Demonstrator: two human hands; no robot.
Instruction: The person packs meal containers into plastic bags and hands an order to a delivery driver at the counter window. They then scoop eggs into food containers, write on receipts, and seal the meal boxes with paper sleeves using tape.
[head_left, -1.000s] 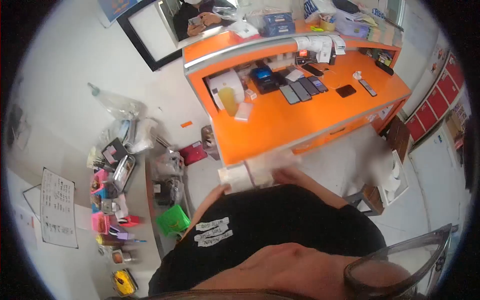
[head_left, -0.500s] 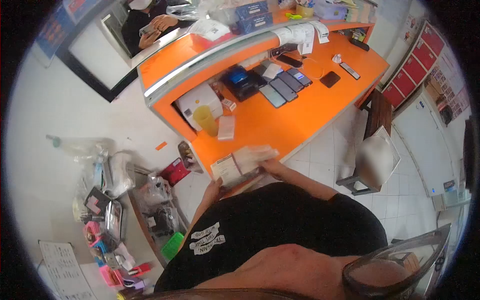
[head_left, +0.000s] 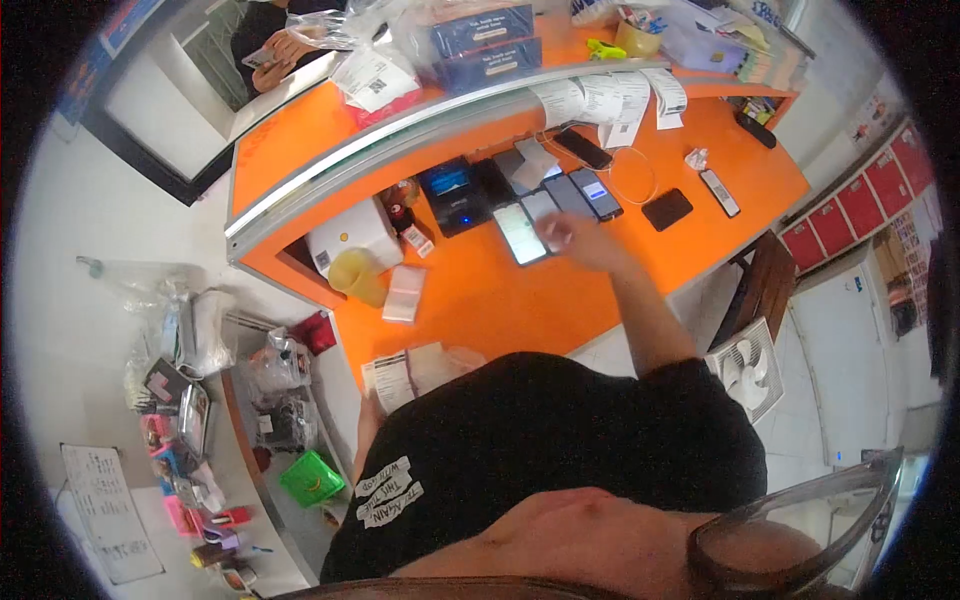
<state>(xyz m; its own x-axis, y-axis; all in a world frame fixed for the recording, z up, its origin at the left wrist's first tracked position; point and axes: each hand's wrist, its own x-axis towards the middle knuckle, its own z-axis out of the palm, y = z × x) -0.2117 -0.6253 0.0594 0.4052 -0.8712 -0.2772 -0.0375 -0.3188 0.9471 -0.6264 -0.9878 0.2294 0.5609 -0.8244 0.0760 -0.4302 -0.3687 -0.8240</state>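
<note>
At the front left edge of the orange counter, my left hand (head_left: 371, 414) grips a pale parcel with a printed paper label (head_left: 392, 380), its plastic-like wrapping partly hidden by my shirt. My right hand (head_left: 585, 240) reaches over the row of phones, its fingers blurred at the lower end of a grey phone (head_left: 541, 207). Whether it touches that phone I cannot tell. Just left of the hand lies a phone with a bright screen (head_left: 521, 236). To the right is a dark-framed phone with a lit screen (head_left: 598, 193).
A yellow cup (head_left: 357, 278), a white printer-like box (head_left: 352, 238) and a black device with a blue screen (head_left: 452, 195) stand on the counter (head_left: 480, 310). A fan (head_left: 746, 370) is at right. Across the counter, another person's hands (head_left: 285, 47) hold a phone.
My right hand has left the parcel and moved forward to the phones. The left hand keeps the parcel, now lower and closer to my body. The leftmost phone's screen looks brighter.
</note>
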